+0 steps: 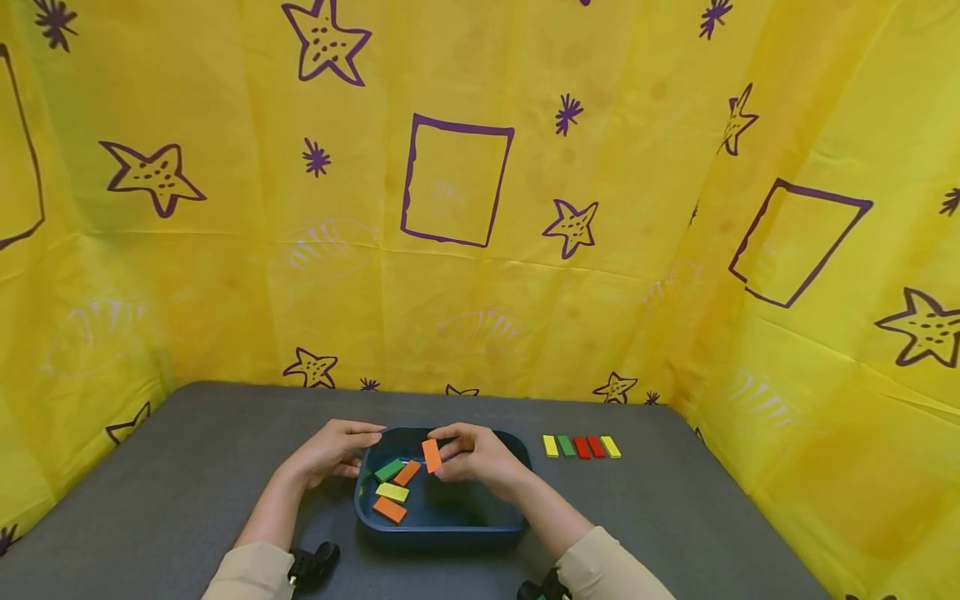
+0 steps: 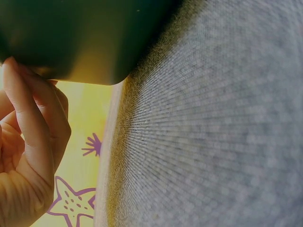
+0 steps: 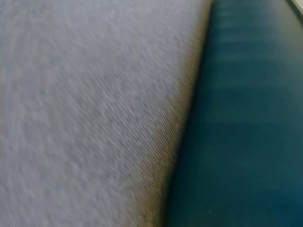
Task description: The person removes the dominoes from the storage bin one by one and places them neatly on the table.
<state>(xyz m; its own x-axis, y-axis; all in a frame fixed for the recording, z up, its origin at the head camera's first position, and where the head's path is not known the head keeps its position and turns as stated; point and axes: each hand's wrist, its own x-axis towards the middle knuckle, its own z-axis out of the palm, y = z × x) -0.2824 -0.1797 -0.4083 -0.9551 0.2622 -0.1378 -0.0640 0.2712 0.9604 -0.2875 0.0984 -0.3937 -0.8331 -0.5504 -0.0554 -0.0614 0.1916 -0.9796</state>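
My right hand (image 1: 480, 454) pinches an orange rectangular block (image 1: 431, 457) between thumb and fingers, over a dark blue-green plastic tub (image 1: 442, 537). At the tub's far left corner, my left hand (image 1: 333, 450) holds the rim, with bent fingers against the outer wall; the left wrist view shows those fingers (image 2: 35, 113) at the tub's side. Inside, on the left, lie a green block (image 1: 390, 471), an orange block (image 1: 407, 473), a yellow block (image 1: 392, 492) and another orange block (image 1: 390, 510). Neither hand's grip shows in the right wrist view, only the tub's outer wall (image 3: 241, 123).
Right of the tub, a row of yellow, green and red blocks (image 1: 582, 447) stands side by side on the grey cloth-covered table (image 1: 660, 517). A yellow curtain (image 1: 480, 333) with purple stars hangs behind the table and along its sides.
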